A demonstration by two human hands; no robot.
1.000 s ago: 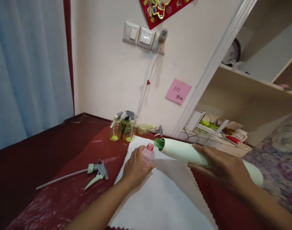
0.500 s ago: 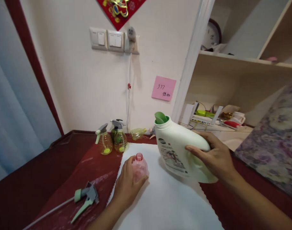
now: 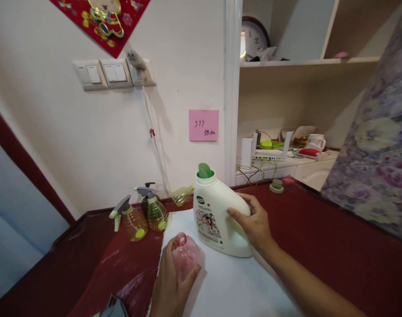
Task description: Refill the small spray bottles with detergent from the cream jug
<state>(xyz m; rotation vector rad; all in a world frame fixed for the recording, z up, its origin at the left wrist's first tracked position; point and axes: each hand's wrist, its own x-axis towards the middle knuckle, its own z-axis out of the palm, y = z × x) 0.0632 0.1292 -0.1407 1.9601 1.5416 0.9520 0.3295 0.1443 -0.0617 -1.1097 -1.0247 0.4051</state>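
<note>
My left hand (image 3: 174,277) is wrapped round a small pink see-through bottle (image 3: 186,257) with an uncapped neck, over the white sheet (image 3: 217,286). To its right, my right hand (image 3: 255,222) grips the handle of a large pale green detergent jug (image 3: 217,220). The jug is close to upright, its mouth uncapped with a green spout inside, and its label faces me. A gap separates jug and bottle. At the bottom edge, a grey spray head (image 3: 113,308) is partly cut off by the frame.
Yellow spray bottles (image 3: 134,224) stand at the back left beside a dark pump bottle, partly hidden. Another yellow bottle (image 3: 181,196) lies behind the jug. A green cap (image 3: 276,186) is on the red table (image 3: 322,233). A white router (image 3: 270,154) sits on the shelf.
The jug has gone from tilted to nearly upright and lower, still in my right hand. My left hand keeps its hold on the pink bottle. The camera view has swung right.
</note>
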